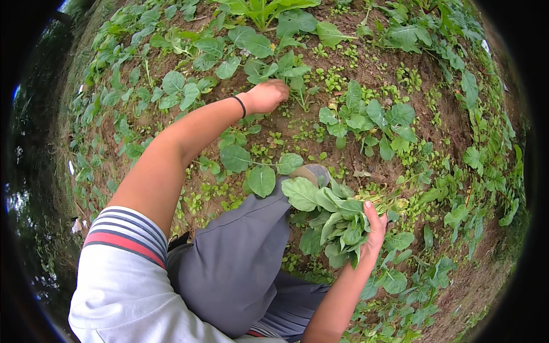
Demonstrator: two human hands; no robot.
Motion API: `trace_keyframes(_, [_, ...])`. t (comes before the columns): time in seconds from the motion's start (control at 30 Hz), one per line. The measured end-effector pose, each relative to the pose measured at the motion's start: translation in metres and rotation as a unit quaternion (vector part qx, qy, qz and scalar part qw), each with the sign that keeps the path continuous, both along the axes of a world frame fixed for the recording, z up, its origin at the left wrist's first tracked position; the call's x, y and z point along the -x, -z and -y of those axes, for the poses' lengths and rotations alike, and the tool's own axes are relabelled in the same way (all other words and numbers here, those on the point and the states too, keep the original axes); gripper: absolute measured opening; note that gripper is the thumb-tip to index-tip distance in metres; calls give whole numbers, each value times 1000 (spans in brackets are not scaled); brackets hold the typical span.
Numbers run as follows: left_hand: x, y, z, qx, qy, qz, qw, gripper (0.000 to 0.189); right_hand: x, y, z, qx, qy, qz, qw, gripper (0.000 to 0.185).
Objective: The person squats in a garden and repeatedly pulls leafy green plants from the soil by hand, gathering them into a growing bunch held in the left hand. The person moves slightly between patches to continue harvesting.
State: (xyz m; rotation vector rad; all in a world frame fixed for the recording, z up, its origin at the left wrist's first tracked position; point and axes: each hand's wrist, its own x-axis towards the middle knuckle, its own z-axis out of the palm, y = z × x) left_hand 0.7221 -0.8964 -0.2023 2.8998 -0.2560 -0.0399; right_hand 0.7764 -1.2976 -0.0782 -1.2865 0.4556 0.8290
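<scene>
My left hand (pixel 269 96), with a dark band at its wrist, is low at the base of a broad-leaved green plant (pixel 281 68). Its fingers curl downward and their tips are hidden, so whether they grip the stem I cannot tell. Leaves stand just beyond the knuckles, and a pale stem (pixel 304 102) rises beside the fingers. In my right hand (pixel 375 229) is a thick bunch of leafy greens (pixel 341 223), held sideways. The bunch's leaves point left, while its pale stems (pixel 381 198) stick out to the right past my thumb.
More leafy plants (pixel 371 118) grow ahead on the right, and others (pixel 182 90) on the left. Small seedlings (pixel 334 79) dot the brown soil (pixel 373 64). My bent leg in grey trousers (pixel 231 261) and a shoe (pixel 315 173) are close to a low plant (pixel 261 178).
</scene>
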Motion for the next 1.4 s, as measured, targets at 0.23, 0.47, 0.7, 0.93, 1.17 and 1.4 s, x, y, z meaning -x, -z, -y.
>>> trace_keyframes(0.23, [-3, -11, -5, -217, 14, -69, 974, 11, 6, -1, 4, 10, 25, -18, 999, 49])
trace_keyframes(0.47, [-19, 14, 19, -212, -56, -207, 954, 22, 11, -4, -5, 44, 41, -31, 998, 50])
trace_keyframes(0.7, [-34, 38, 25, -316, -70, -320, 891, 13, 13, 1, -2, 33, 47, -33, 998, 42])
trace_keyframes(0.93, [-38, 36, 32, -283, -122, -272, 912, 15, 15, 9, -4, 30, 58, -21, 998, 41])
trace_keyframes(1.17, [-11, 71, 8, -263, -168, -257, 915, 8, 23, 9, -9, 29, 29, -31, 999, 47])
trace_keyframes(1.4, [-14, -58, 65, 23, -248, -245, 937, 15, 17, 2, -4, -26, 60, -34, 997, 52])
